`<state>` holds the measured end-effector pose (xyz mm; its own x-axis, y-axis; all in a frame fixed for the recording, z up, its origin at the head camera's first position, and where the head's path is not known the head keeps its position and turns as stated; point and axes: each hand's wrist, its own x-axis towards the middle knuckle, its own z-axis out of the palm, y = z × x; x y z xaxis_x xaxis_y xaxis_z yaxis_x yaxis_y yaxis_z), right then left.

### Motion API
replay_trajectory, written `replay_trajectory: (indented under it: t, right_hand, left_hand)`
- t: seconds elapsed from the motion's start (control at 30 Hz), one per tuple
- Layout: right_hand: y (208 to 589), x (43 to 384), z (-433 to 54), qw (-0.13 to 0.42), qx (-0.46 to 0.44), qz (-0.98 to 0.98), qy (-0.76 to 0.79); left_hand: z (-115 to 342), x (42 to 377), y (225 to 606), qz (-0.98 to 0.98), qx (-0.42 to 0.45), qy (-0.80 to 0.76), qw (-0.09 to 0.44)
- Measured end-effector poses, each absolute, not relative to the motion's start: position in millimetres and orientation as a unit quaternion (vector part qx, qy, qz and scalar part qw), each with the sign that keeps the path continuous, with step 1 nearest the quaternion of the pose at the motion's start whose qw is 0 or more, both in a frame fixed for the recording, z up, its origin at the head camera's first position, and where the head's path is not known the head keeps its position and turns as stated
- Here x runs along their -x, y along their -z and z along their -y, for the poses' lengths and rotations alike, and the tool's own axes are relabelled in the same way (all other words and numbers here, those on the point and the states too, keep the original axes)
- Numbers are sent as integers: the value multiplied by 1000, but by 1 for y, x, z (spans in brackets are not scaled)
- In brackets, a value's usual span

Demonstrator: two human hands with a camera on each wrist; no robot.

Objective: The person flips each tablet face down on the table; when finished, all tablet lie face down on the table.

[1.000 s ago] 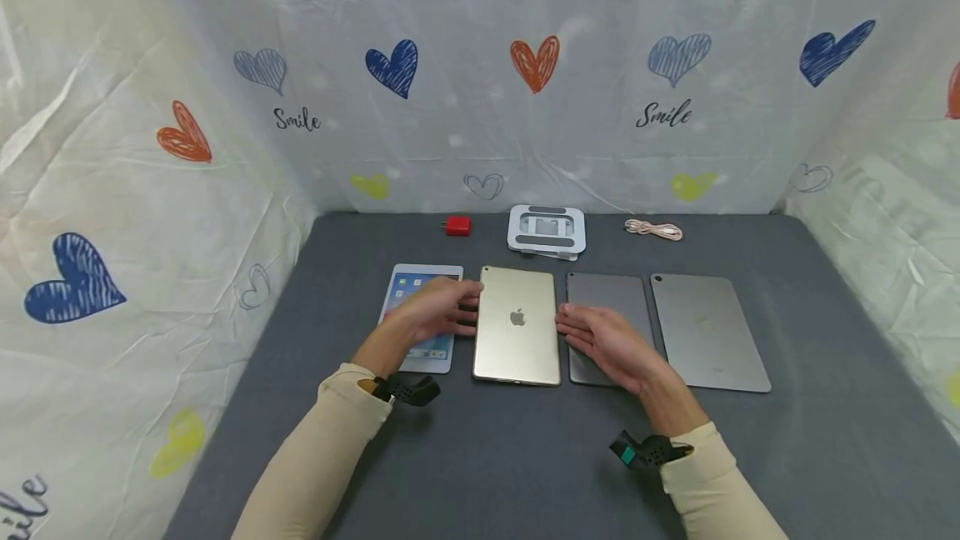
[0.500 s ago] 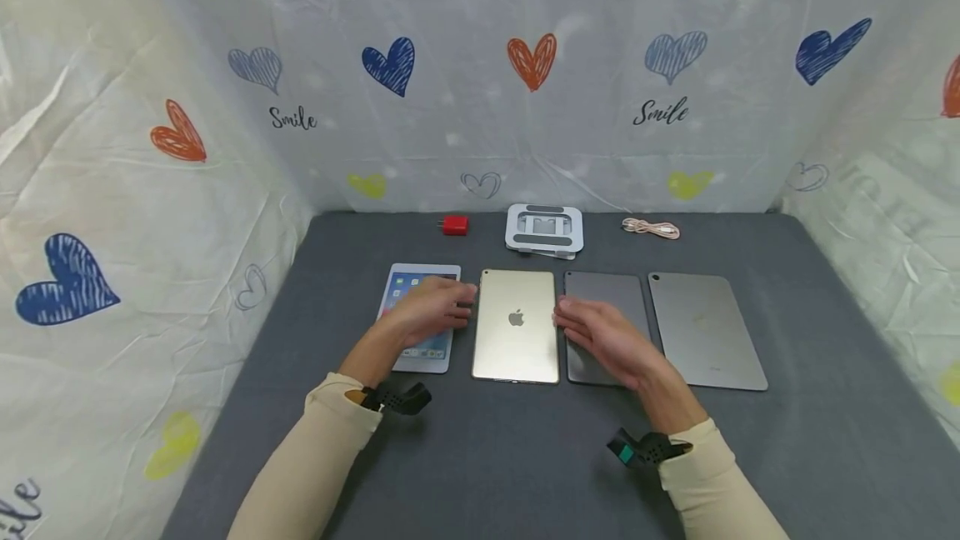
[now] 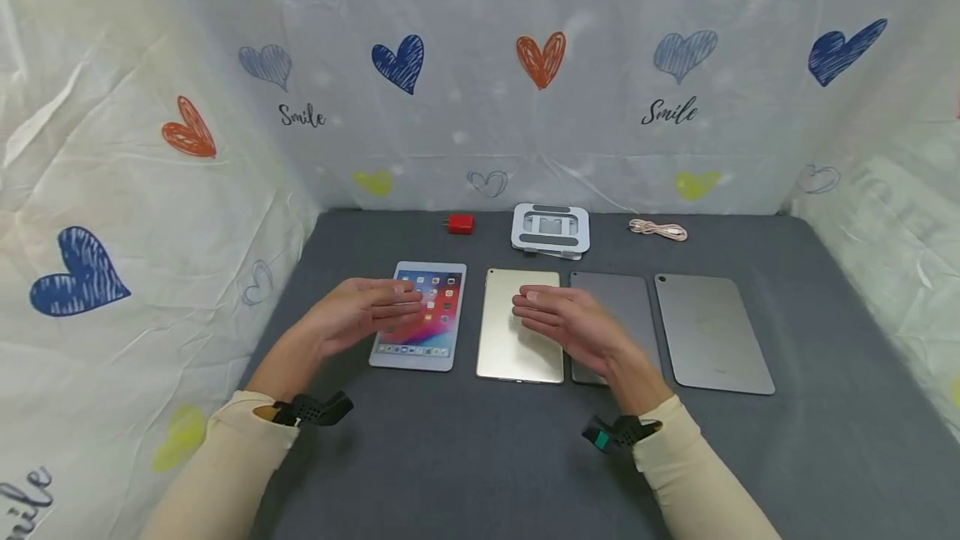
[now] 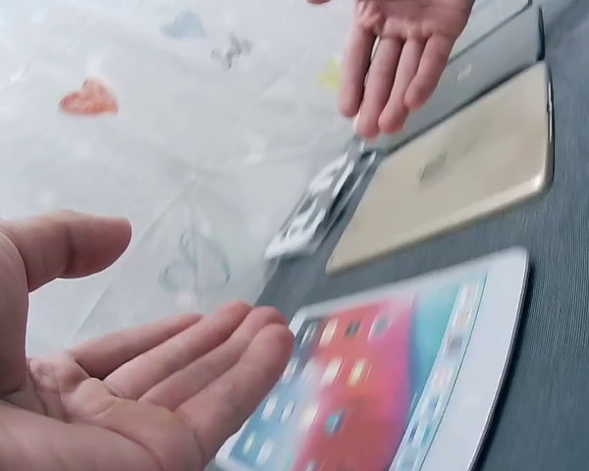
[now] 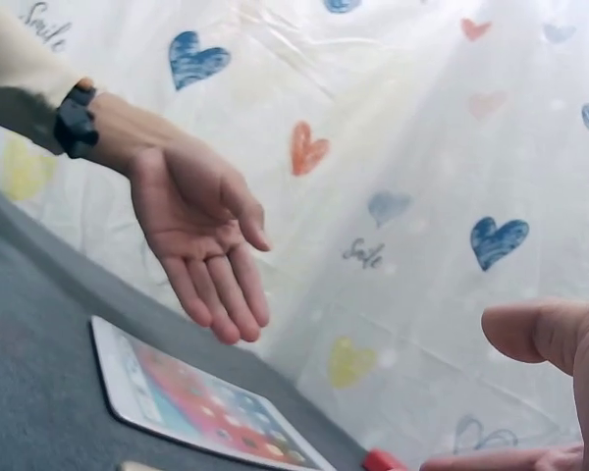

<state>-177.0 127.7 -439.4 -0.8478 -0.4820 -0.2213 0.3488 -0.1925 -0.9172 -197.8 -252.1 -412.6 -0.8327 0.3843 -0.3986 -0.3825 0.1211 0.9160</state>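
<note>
My left hand hovers over the left part of a white tablet, whose screen is lit with app icons. Its fingers are straight and it holds nothing; the left wrist view shows the palm turned inward. My right hand is raised over a gold tablet lying back side up, fingers straight, nothing held. Right of it lie a dark grey tablet and a lighter grey tablet, both back side up. The four-fingered reach of the right hand hides the gold tablet's logo in the head view.
Along the back of the grey table lie a red charger plug, a folded silver stand and a bundled pale cable. A white curtain printed with hearts encloses the back and sides.
My left hand has moved left, away from the gold tablet's edge, over the white tablet. My right hand has shifted left from the dark grey tablet to above the gold one.
</note>
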Motion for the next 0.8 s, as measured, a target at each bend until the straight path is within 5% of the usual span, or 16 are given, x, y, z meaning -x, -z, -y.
replay_trajectory:
  t: [0.33, 0.8]
  right_hand:
    - [444, 190, -79, 294, 12, -564, 771]
    - [458, 196, -36, 314, -35, -555, 770]
  left_hand:
    - [304, 202, 405, -682, 7, -671, 290]
    - [317, 223, 422, -717, 32, -630, 295]
